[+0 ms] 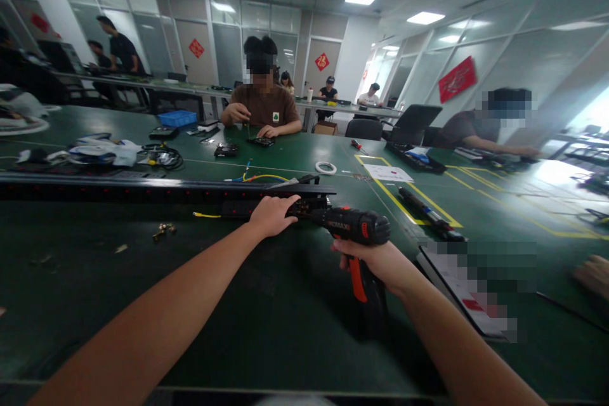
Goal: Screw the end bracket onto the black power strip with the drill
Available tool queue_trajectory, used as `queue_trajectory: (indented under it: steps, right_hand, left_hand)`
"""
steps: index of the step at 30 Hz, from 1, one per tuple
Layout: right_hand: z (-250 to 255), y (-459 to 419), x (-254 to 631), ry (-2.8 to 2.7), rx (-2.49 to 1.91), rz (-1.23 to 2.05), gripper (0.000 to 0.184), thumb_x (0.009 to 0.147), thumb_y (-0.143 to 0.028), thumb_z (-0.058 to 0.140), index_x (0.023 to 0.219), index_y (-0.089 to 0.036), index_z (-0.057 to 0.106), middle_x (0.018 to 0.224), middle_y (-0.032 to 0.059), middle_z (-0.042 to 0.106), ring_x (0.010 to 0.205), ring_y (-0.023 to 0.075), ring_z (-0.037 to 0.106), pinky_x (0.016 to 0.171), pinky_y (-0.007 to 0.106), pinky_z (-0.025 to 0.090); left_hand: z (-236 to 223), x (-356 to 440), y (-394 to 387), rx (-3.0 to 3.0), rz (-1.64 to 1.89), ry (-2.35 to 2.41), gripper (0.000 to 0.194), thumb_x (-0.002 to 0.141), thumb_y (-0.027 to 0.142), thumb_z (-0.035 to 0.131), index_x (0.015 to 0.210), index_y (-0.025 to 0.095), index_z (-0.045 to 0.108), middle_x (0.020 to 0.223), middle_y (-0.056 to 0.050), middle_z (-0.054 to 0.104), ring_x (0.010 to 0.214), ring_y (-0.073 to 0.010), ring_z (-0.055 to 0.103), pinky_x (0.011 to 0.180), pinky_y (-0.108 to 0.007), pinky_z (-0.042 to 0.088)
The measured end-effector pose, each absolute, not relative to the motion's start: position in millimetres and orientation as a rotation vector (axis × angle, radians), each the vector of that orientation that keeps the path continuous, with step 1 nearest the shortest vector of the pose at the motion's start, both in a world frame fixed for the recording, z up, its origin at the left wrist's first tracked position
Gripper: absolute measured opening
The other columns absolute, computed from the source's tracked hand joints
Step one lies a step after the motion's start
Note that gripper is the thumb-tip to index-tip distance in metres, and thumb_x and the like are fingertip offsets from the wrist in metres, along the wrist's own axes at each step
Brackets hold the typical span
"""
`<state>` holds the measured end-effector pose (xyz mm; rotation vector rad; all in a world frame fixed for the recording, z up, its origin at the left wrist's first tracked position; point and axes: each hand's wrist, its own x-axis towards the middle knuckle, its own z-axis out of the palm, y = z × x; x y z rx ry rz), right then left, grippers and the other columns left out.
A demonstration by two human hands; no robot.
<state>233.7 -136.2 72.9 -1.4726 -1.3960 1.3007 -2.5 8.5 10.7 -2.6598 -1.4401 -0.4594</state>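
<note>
Drill point(354, 225) sits in the right hand point(375, 260), wrapped round its grip, nose toward nine o'clock against the end of the rail point(143, 190), where the left hand point(272, 216) lies apart from the right; whether its fingers clamp anything I cannot tell. From the drill, a ring point(325, 168) lies at eleven, brass bits point(163, 227) at nine, a tube point(423, 208) at three and a panel point(438, 268) at four. Table point(266, 336) stretches to its near edge at six, giving the arms broad room.
</note>
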Motion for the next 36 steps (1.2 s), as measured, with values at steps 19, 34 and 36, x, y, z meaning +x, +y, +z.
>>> queue_trajectory:
  steps: [19,34,36]
  right_hand:
    - [72.8,-137.1,229.6,-1.476,-1.52,1.185,0.017,0.073,-0.034,0.075,0.073,-0.019,0.069,0.058,0.0016,0.067,0.052,0.017,0.06,0.052,0.029,0.046]
    - [72.6,-136.8,230.1,-1.452,-1.506,1.219,0.016,0.073,-0.033,0.076,0.067,-0.019,0.068,0.056,0.0009,0.066,0.052,0.0163,0.057,0.053,0.029,0.042]
    - [72.5,-136.8,230.1,-1.444,-1.512,1.229,0.017,0.073,-0.033,0.076,0.067,-0.019,0.068,0.057,0.0012,0.066,0.053,0.0163,0.058,0.053,0.029,0.042]
  left_hand:
    - [11.1,-2.5,9.2,-2.665,-0.473,-1.423,0.064,0.094,0.052,0.063,0.151,0.029,0.045,0.125,-0.01,0.072,0.114,-0.0316,0.068,0.096,-0.042,0.047]
    - [10.4,-3.2,9.2,-2.679,-0.483,-1.435,0.064,0.095,0.051,0.063,0.151,0.029,0.044,0.126,-0.011,0.072,0.116,-0.0323,0.067,0.097,-0.042,0.046]
    - [9.6,-3.6,9.9,-2.679,-0.481,-1.436,0.064,0.094,0.052,0.063,0.151,0.03,0.044,0.126,-0.01,0.072,0.116,-0.032,0.067,0.097,-0.042,0.046]
